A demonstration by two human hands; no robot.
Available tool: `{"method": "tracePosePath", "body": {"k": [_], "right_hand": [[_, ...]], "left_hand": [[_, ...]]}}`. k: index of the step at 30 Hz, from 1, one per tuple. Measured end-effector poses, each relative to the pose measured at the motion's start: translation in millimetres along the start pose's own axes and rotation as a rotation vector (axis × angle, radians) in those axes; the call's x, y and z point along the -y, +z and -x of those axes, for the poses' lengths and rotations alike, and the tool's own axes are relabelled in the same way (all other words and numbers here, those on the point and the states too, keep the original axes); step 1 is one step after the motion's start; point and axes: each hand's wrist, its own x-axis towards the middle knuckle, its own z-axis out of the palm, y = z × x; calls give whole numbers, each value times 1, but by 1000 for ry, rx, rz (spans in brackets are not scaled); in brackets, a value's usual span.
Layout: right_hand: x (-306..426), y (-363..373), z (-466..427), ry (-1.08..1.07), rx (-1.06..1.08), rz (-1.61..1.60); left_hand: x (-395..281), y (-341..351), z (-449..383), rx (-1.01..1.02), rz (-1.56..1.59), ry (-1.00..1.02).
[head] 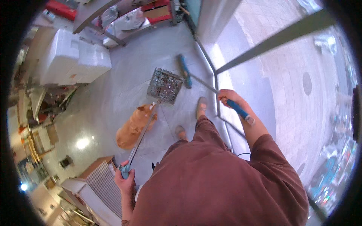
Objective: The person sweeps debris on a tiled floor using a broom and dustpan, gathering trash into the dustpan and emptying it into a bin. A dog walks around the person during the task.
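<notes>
My left hand (pixel 125 176) grips the blue end of a long metal handle that runs to a dustpan (pixel 165 86) on the grey tiled floor. Dark dirt and small pale scraps lie in the pan. My right hand (pixel 230 97) is closed round the shaft of a broom with a blue grip. The broom's blue head (pixel 184 71) is at the floor beside the pan's right edge; whether they touch I cannot tell. An orange-furred animal, apparently a dog or a cat (pixel 134 127), lies left of my feet, its head close beneath the dustpan's handle.
White foam boxes (pixel 92 60) stand at the left, near a shelf (pixel 113 39) holding plastic bags and red boxes. A glass wall with a metal frame (pixel 217 93) runs along my right. A white unit with a checked cloth (pixel 103 183) stands at the lower left.
</notes>
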Motion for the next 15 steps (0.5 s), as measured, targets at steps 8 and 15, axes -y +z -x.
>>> {"method": "tracePosePath", "body": {"k": [8, 15], "right_hand": [[90, -95, 23, 213, -183, -52], [111, -162, 57, 228, -197, -330]], "left_hand": [[-103, 8, -6, -208, 171, -311], [-121, 6, -14, -350, 326, -375]]}}
